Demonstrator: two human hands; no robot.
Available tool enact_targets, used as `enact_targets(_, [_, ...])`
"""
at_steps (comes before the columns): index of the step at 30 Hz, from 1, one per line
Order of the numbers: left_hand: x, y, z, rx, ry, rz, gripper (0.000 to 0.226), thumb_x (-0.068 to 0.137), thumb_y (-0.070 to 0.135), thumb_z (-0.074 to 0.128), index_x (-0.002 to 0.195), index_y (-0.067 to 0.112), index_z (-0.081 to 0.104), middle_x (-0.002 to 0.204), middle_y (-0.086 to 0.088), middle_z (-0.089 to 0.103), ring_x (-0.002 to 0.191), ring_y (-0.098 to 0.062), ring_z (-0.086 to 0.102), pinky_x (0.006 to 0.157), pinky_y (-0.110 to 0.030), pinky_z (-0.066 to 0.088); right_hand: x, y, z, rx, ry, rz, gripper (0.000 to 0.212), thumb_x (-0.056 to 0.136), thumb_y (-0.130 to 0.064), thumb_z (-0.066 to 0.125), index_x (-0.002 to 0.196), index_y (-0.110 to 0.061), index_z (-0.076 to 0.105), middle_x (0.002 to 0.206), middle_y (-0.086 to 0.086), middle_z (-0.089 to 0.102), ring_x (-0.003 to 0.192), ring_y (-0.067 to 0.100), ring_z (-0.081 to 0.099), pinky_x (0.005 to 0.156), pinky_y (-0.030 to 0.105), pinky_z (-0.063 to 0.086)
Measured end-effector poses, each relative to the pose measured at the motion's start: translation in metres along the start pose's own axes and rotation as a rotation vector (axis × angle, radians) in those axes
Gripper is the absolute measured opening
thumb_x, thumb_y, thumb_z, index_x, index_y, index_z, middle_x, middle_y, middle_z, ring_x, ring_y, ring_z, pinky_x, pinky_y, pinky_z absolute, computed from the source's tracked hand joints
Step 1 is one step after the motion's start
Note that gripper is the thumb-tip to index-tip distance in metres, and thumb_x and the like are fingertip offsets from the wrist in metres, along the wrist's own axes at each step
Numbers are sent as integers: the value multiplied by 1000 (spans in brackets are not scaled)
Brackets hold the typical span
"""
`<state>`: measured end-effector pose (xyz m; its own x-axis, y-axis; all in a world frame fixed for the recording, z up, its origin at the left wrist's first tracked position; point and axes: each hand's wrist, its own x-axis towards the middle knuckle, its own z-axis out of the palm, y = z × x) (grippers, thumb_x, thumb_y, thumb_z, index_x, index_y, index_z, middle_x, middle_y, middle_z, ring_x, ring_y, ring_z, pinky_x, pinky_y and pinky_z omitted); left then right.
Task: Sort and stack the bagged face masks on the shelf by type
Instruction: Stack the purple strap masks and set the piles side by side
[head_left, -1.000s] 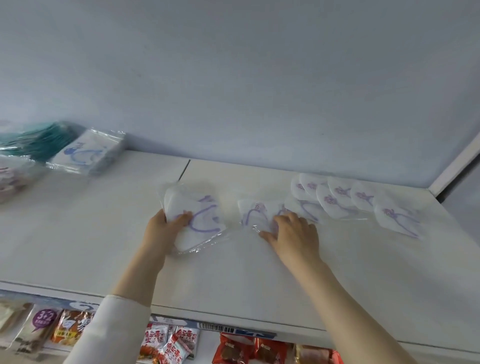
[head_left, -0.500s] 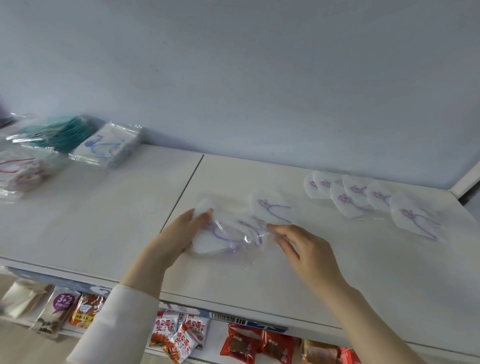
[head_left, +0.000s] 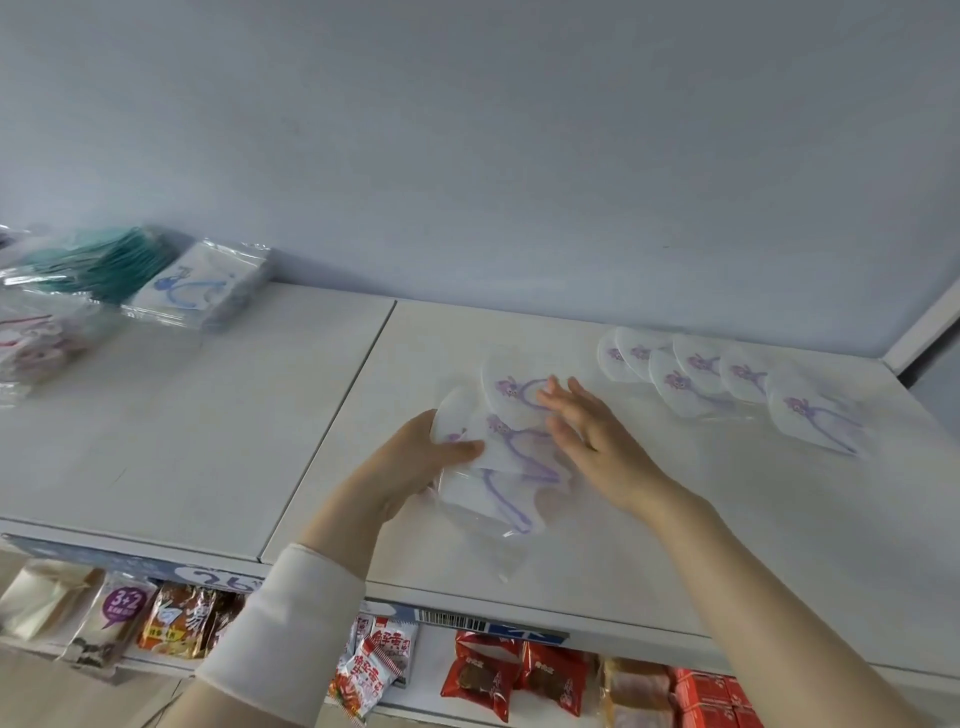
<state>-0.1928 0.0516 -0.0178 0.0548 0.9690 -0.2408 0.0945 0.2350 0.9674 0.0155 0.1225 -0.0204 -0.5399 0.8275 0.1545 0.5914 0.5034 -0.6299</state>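
Both your hands are on the mask pile.
Your left hand grips the pile of bagged masks at its left edge, thumb on top. Your right hand lies flat against its right side, fingers straight, on the white shelf.

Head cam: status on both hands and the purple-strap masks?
Left hand grips the mask pile at its left edge. Right hand flat, fingers straight on the pile. More masks fanned out to the right, not yet gathered.
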Motion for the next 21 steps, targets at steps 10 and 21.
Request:
enact_targets(10, [1,-8,14,-150,211,211,42,69,30,72,108,16,61,106,-14,69,93,-23,67,79,-39,53,-19,-9,25,19,310,23,32,84,-19,56,114,-8,62,109,2,60,98,27,57,92,37,46])
enact_targets(21, [-3,3,26,-164,155,334,35,85,9,64,116,21,53,103,7,69,91,-4,67,72,-17,52,-16,-22,7,1024,434,505,14,87,-7,60,96,-17,56,83,3,63,70,15,60,63,24,51])
